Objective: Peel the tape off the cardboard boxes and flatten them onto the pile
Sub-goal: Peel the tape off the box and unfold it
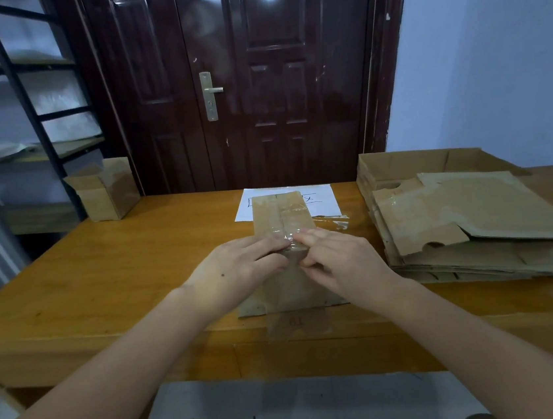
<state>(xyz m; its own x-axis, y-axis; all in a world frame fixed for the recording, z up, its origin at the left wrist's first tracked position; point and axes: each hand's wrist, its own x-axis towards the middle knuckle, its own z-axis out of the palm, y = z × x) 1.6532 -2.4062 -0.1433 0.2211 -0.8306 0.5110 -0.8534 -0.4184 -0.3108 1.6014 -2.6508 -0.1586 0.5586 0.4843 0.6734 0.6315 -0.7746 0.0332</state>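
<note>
**Tape edge under attack**

On the orange wooden tabletop, right of centre, sits the pile of flattened brown cardboard. Mid-table stands the small brown cardboard box; both hands, left and right, pinch its clear glossy tape. Light, stiff box; slippery tape, so grab the lifted edge.

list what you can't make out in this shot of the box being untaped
Head view only:
- Near end of the cardboard box: covered by the left hand and right hand.
- Writing on the white paper: partly hidden by the box.
- Lower sheets of the flattened pile: hidden by top sheets.
- Shelf contents: blurred.
</note>
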